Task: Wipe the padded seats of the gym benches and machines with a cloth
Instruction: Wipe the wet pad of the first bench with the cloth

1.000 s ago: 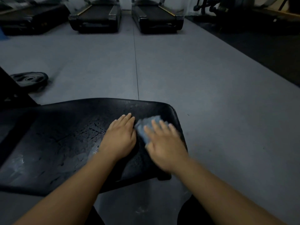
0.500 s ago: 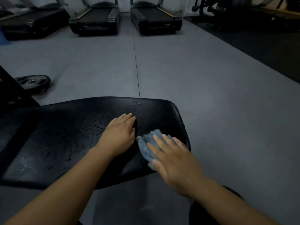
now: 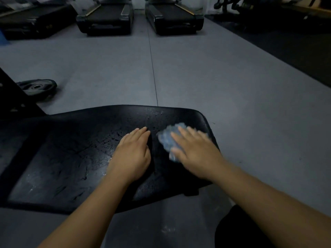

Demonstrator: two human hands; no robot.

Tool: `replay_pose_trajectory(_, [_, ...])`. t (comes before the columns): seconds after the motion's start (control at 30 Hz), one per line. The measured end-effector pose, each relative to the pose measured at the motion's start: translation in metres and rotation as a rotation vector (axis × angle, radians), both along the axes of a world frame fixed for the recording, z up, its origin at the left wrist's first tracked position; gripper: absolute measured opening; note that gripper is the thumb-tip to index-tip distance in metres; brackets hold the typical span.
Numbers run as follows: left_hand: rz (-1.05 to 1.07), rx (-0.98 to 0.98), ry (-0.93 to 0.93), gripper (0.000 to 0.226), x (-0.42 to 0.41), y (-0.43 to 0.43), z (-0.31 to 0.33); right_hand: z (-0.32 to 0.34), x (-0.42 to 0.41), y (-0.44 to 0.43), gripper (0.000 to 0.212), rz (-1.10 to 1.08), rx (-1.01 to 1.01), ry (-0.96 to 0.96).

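A black padded bench seat (image 3: pixel 75 154) with cracked, worn vinyl lies across the lower half of the view. My left hand (image 3: pixel 131 153) rests flat on the pad near its middle, fingers straight. My right hand (image 3: pixel 195 153) presses a crumpled light blue cloth (image 3: pixel 167 138) onto the pad close to its right end, fingers spread over the cloth. Most of the cloth is hidden beneath the palm. The right hand and cloth look motion-blurred.
A black weight plate (image 3: pixel 36 87) lies on the grey floor at the left, beside a dark machine frame (image 3: pixel 12 97). Treadmills (image 3: pixel 107 17) stand in a row at the back. Darker matting (image 3: pixel 286 43) with more machines runs along the right.
My right hand has slid the cloth toward me and then back away across the right end of the pad. The left hand has stayed in place.
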State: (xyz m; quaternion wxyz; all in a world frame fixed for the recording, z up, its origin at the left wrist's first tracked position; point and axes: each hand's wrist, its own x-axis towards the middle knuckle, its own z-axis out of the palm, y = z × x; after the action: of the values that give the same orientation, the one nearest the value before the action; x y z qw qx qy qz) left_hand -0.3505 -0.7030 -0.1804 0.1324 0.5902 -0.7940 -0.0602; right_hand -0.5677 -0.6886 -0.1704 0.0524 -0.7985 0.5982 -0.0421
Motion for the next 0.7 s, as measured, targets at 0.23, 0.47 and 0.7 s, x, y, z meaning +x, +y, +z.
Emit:
replay_pose_trajectory(0.23, [0.108, 0.013, -0.061, 0.072, -0.003, 0.003, 0.000, -0.002, 0.047, 0.000, 0.063, 0.136, -0.032, -0.053])
replay_pose_trajectory(0.47, [0.132, 0.046, -0.181, 0.085, -0.009, 0.003, 0.006, 0.003, 0.038, -0.090, 0.062, -0.137, 0.099, 0.017])
replay_pose_trajectory(0.7, [0.091, 0.024, -0.153, 0.059, 0.017, -0.018, 0.009, 0.001, 0.020, -0.039, 0.070, 0.163, -0.005, -0.023])
